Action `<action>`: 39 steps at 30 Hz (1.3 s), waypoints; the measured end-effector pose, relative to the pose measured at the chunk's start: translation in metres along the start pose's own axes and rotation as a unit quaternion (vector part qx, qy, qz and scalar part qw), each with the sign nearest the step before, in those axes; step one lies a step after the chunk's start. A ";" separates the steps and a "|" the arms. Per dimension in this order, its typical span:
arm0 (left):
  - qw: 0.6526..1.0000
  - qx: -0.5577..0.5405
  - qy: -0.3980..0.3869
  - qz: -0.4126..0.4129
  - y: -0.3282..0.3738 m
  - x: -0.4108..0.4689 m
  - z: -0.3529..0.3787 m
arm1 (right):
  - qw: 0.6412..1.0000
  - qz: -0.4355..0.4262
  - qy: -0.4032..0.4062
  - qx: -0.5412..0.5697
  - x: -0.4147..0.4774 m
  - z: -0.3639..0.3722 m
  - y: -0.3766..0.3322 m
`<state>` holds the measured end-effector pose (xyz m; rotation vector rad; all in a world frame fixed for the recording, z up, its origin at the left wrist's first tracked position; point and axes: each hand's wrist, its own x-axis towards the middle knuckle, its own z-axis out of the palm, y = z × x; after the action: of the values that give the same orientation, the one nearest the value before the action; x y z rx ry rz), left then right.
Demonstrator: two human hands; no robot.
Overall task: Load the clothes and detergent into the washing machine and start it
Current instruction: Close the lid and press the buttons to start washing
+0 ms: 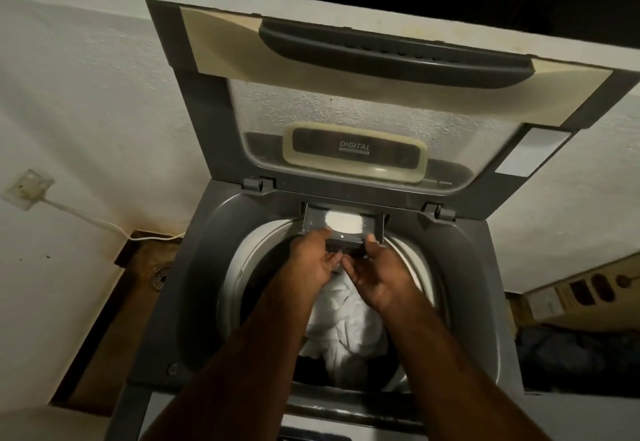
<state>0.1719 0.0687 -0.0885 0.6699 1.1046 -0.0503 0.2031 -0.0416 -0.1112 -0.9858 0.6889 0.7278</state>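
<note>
A grey top-loading washing machine [207, 267] stands with its lid [346, 101] raised against the wall. White clothes [346, 322] and something dark lie in the drum. At the back rim, a dark detergent drawer [313, 217] is pulled out, with white powder [346, 222] in it. My left hand [311, 260] and my right hand [377, 277] both hold the drawer's front edge, thumbs on top, fingers curled beneath it.
A wall socket [29, 187] with a white cable sits on the left wall. A floor drain [159, 279] lies in the brown recess left of the machine. Boxes [588, 288] and dark items stand at the right.
</note>
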 end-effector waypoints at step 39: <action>0.984 0.065 -0.148 0.071 0.045 -0.071 0.012 | 0.981 -0.121 -0.061 -0.137 -0.084 0.034 -0.058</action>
<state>0.1646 0.0783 -0.0045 0.8280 0.7711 -0.0972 0.2069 -0.0505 -0.0043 -1.2418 0.3583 0.6723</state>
